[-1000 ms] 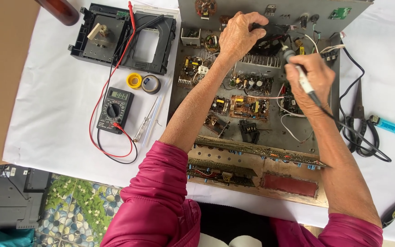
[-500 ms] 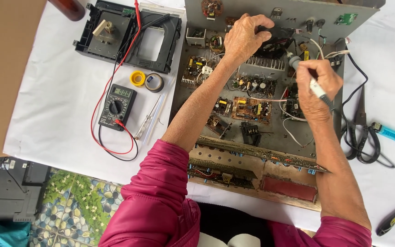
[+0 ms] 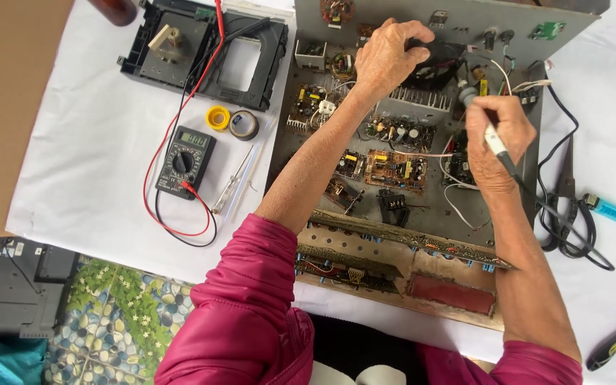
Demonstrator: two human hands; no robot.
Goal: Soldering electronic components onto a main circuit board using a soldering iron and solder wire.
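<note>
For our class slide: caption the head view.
Left hand steadies open chassis; right hand holds soldering iron.

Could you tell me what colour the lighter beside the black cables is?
Light blue lighter, clearest in the head view.

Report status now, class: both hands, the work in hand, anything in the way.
Left hand rests on a black part at the open chassis top. Right hand grips soldering iron, tip up near the wiring. Iron's black cable trails right; nothing blocking.
</note>
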